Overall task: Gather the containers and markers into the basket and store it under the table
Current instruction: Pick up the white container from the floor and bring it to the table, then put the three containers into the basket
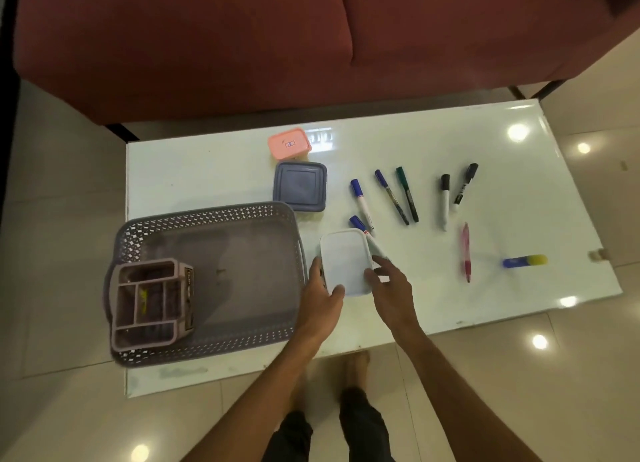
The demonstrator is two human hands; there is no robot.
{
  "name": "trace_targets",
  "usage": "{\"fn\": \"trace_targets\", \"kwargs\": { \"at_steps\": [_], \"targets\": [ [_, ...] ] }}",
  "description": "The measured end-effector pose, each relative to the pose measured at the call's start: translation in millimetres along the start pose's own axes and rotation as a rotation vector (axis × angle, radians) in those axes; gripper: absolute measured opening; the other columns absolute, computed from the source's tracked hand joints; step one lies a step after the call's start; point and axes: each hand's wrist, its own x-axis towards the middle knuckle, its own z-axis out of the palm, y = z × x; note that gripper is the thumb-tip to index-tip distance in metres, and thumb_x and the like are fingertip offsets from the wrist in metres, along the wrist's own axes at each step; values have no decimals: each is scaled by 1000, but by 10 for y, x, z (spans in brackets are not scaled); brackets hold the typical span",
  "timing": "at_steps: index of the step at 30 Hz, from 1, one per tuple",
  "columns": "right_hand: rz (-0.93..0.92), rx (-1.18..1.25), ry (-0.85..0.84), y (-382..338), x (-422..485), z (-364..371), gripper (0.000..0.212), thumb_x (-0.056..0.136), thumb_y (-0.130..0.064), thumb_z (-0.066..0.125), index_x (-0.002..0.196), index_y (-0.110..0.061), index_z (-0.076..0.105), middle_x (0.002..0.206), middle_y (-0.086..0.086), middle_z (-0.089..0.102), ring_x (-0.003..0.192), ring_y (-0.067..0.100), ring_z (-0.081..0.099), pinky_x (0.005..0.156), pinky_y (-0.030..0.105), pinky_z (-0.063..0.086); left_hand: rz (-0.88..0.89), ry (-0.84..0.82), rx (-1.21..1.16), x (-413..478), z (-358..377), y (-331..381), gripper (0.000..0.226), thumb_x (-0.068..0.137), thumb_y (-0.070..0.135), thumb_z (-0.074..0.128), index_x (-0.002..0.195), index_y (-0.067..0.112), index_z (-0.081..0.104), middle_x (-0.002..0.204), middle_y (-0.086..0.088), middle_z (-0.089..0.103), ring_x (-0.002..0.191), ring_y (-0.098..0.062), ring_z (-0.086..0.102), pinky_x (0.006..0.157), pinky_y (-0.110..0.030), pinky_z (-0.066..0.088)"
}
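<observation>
A grey perforated basket [263, 219] sits on the left of the white table [519, 201], with a compartmented organiser [152, 302] standing in its left end. Just right of the basket, a white lidded container [346, 260] is gripped by both hands: my left hand [322, 298] on its left edge, my right hand [391, 285] on its right edge. Behind it lie a blue-grey square container [300, 186] and a pink container [289, 143]. Several markers are spread to the right, among them a blue-capped one [362, 201], a green one [407, 193] and a black-capped one [445, 201].
A pink pen [466, 252] and a blue-and-yellow glue stick [524, 261] lie near the table's right front. A dark red sofa [242, 45] stands behind the table. Shiny floor tiles surround it, and my feet [349, 368] show below the front edge.
</observation>
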Motion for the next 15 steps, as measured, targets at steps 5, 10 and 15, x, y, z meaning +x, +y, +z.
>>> {"fn": "trace_targets", "kwargs": {
  "at_steps": [5, 10, 15],
  "targets": [
    [-214, -214, 172, -282, 7, -89, 41, 98, -42, 56, 135, -23, 55, 137, -2, 53, 121, 17, 53, 98, 26, 44, 89, 181, -7, -14, -190, 224, 51, 99, 20, 57, 148, 17, 42, 146, -1, 51, 125, -20, 57, 90, -22, 48],
    [-389, -199, 118, -751, 302, -166, 38, 100, -31, 55, 137, -19, 56, 135, -1, 57, 121, 17, 55, 96, 22, 41, 230, 375, -46, 260, -385, 550, 32, 100, 18, 55, 131, 15, 61, 125, 1, 68, 105, -8, 64, 84, -12, 49],
    [-367, -53, -44, -1118, 837, 2, 41, 98, -23, 59, 138, -12, 54, 127, 7, 62, 111, 21, 61, 95, 34, 51, 261, 556, 83, 971, -662, 784, 36, 98, 13, 56, 132, 7, 59, 129, -9, 65, 115, -22, 63, 102, -37, 51]
  ]
}}
